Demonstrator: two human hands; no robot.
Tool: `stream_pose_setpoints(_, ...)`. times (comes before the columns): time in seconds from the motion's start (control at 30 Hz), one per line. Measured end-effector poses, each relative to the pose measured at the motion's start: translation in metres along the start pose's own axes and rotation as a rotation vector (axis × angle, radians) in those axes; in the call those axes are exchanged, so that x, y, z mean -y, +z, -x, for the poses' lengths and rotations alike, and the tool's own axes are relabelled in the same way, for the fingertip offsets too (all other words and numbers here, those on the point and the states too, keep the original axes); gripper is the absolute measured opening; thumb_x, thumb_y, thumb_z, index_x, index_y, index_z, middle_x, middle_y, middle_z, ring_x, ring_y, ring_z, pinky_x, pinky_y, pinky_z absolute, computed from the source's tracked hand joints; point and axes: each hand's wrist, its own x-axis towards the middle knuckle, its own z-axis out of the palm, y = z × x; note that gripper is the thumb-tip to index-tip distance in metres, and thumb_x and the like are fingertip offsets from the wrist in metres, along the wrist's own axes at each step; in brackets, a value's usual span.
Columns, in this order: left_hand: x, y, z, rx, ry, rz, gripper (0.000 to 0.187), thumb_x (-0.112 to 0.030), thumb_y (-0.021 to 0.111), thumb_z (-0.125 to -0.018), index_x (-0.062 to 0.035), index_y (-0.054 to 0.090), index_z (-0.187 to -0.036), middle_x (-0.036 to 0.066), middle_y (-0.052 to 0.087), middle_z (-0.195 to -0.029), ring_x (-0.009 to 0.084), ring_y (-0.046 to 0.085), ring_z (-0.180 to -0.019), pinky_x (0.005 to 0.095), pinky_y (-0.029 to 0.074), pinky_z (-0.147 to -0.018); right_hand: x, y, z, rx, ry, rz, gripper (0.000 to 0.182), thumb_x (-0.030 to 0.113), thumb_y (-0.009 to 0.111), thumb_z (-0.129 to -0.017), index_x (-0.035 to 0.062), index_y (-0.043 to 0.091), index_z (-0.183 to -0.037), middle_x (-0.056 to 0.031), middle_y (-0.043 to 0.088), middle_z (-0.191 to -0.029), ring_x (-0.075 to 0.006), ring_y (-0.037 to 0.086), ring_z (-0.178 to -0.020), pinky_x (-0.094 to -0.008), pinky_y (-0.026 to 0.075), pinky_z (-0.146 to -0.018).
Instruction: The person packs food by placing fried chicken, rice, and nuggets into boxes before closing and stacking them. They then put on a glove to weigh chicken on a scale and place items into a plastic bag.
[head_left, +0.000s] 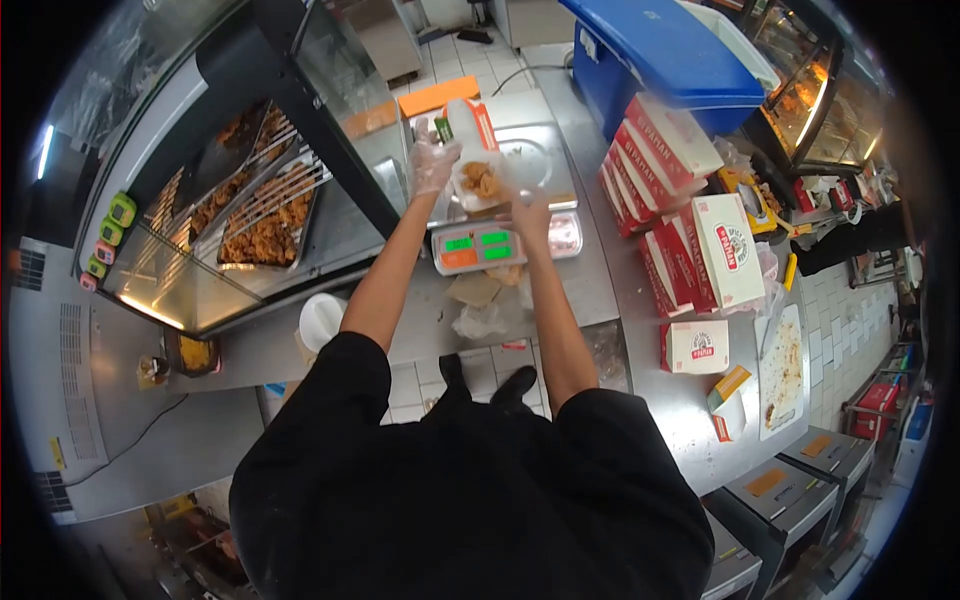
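Note:
A takeaway box [470, 205] with its red-and-white lid [472, 122] raised stands on the weighing scale [458, 258], whose green digits are lit. Pieces of fried chicken [481, 181] lie in the box. My left hand [433, 166], in a clear plastic glove, is at the box's left side with its fingers apart; nothing shows in it. Close to the box's right front corner is my right hand [528, 217], smeared by motion. Whether its fingers grip anything cannot be made out.
To the left stands a glass warming cabinet [355, 150] with trays of fried chicken [268, 228]. Stacked cartons [655, 155] and a blue cool box [665, 60] occupy the right counter. A stained cutting board [783, 375] lies farther right. Crumpled wrappers [475, 290] sit before the scale.

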Motion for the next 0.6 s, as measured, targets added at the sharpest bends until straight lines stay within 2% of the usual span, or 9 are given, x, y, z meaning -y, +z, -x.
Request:
stream_pose_setpoints(0.13,0.007,-0.011,0.04,-0.016,-0.074,0.228,0.076,-0.02,0.076,-0.079,0.0002,0.036,-0.141,0.023,0.064,-0.112,0.0243,0.065,-0.098,0.0345,0.051,-0.089,0.006,-0.043,0.049,0.013,-0.16,0.075,0.044,0.028,0.062,-0.095,0.0004,0.048,-0.127,-0.0139,0.062,-0.092,-0.0181,0.066,-0.059,-0.0258,0.052,-0.046)
stream_pose_setpoints(0.17,-0.033,-0.027,0.071,0.007,-0.015,0.226,0.056,-0.021,0.071,-0.084,0.0,0.049,-0.131,0.017,0.066,-0.108,0.0209,0.064,-0.095,0.0334,0.05,-0.088,0.008,-0.059,0.069,0.027,-0.188,0.083,0.04,0.027,0.062,-0.096,0.0014,0.051,-0.125,-0.0112,0.062,-0.093,-0.0155,0.065,-0.064,-0.0242,0.051,-0.05)
stream_pose_setpoints(0.27,-0.125,-0.101,0.177,0.385,-0.081,0.091,0.029,-0.027,0.06,-0.091,-0.0039,0.068,-0.107,0.006,0.071,-0.093,0.014,0.063,-0.089,0.0308,0.049,-0.084,-0.023,-0.124,0.136,0.014,-0.222,0.15,0.029,0.024,0.06,-0.097,0.0027,0.059,-0.117,-0.005,0.061,-0.094,-0.0092,0.061,-0.079,-0.0228,0.05,-0.06)
stream_pose_setpoints(0.3,-0.122,-0.123,0.209,0.454,-0.152,0.016,0.027,-0.026,0.06,-0.091,-0.0032,0.069,-0.103,0.006,0.071,-0.093,0.0142,0.063,-0.086,0.0309,0.049,-0.08,-0.024,-0.145,0.164,-0.003,-0.113,0.22,0.027,0.023,0.059,-0.098,0.0032,0.059,-0.116,-0.0032,0.062,-0.092,-0.0075,0.058,-0.084,-0.023,0.049,-0.066)
stream_pose_setpoints(0.33,-0.092,-0.143,0.248,0.471,0.088,-0.187,0.023,-0.024,0.061,-0.09,-0.0037,0.07,-0.097,0.007,0.071,-0.09,0.0147,0.064,-0.083,0.0294,0.049,-0.079,-0.048,-0.171,0.181,-0.028,-0.081,0.302,0.026,0.024,0.059,-0.098,0.0027,0.061,-0.113,-0.0037,0.063,-0.091,-0.0086,0.06,-0.082,-0.0232,0.049,-0.064)
stream_pose_setpoints(0.4,-0.088,-0.184,0.284,0.507,-0.124,-0.346,0.021,-0.024,0.065,-0.089,-0.0058,0.07,-0.098,0.007,0.071,-0.089,0.0145,0.065,-0.081,0.0299,0.05,-0.08,-0.069,-0.205,0.222,-0.08,-0.062,0.376,0.024,0.023,0.057,-0.099,0.0023,0.063,-0.109,-0.0049,0.064,-0.087,-0.0097,0.061,-0.076,-0.0238,0.049,-0.062)
stream_pose_setpoints(0.47,-0.079,-0.217,0.306,0.305,-0.489,-0.363,0.017,-0.022,0.068,-0.088,-0.0094,0.07,-0.099,0.011,0.07,-0.09,0.028,0.067,-0.085,0.0362,0.052,-0.076,-0.086,-0.235,0.251,-0.101,0.03,0.585,0.025,0.023,0.056,-0.1,0.0002,0.064,-0.106,-0.0031,0.062,-0.08,-0.0083,0.058,-0.07,-0.0225,0.045,-0.056)
stream_pose_setpoints(0.53,-0.063,-0.25,0.31,0.104,-0.502,-0.248,0.018,-0.025,0.067,-0.089,-0.009,0.069,-0.096,0.012,0.07,-0.089,0.029,0.067,-0.085,0.039,0.052,-0.078,-0.081,-0.235,0.262,-0.128,0.085,0.637,0.025,0.024,0.055,-0.099,0.0006,0.064,-0.105,-0.0048,0.063,-0.077,-0.0094,0.058,-0.066,-0.0237,0.046,-0.056)
stream_pose_setpoints(0.6,-0.079,-0.274,0.283,-0.003,-0.456,-0.627,0.02,-0.029,0.065,-0.09,-0.0094,0.069,-0.094,0.013,0.07,-0.09,0.0291,0.067,-0.085,0.0393,0.051,-0.078,-0.08,-0.232,0.263,-0.154,0.137,0.691,0.026,0.024,0.055,-0.099,0.0011,0.065,-0.105,-0.0066,0.064,-0.075,-0.0106,0.058,-0.063,-0.025,0.046,-0.056)
